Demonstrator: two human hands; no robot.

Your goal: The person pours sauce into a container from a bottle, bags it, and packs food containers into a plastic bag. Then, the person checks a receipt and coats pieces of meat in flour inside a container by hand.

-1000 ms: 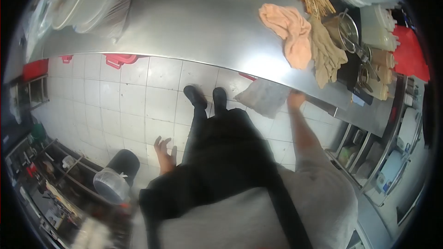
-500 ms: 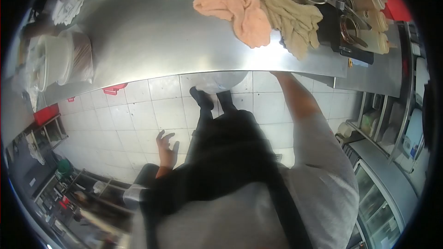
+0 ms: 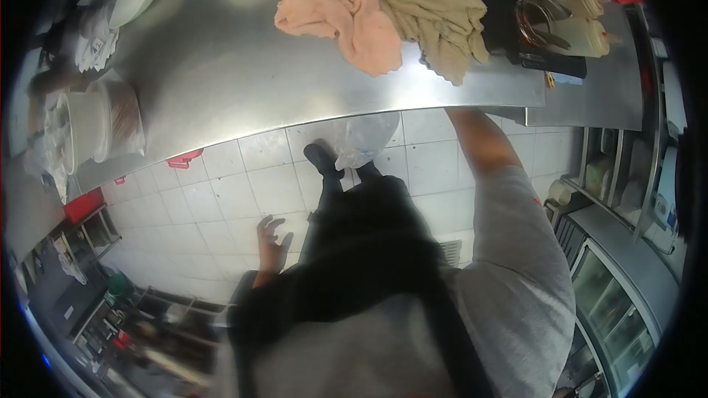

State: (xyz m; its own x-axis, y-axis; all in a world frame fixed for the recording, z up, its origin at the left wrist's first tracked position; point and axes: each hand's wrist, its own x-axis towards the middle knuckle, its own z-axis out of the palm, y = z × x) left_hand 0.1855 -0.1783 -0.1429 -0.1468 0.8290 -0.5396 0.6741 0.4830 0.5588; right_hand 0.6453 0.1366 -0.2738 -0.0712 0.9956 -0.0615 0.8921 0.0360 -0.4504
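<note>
My left hand [image 3: 273,242] hangs low at my side over the tiled floor, fingers apart and slightly curled, with nothing in it. My right forearm reaches under the front edge of the steel counter [image 3: 221,59], and the counter hides that hand. Below the counter edge, near my feet, is a translucent plastic bag [image 3: 366,138]. A pink cloth [image 3: 346,23] and a tan cloth [image 3: 435,22] lie crumpled side by side on the counter, above the hidden hand.
White tubs [image 3: 81,129] in plastic stand at the counter's left end. Squeeze bottles [image 3: 582,35], a metal pan and utensils crowd the right end. Shelving and a glass-doored fridge [image 3: 608,298] are at the right; a black shoe [image 3: 321,157] is on the floor.
The view has shifted, so the cloths appear further left and more of the white containers at the top left shows. The plastic bag shows lower and more fully. My left hand remains empty.
</note>
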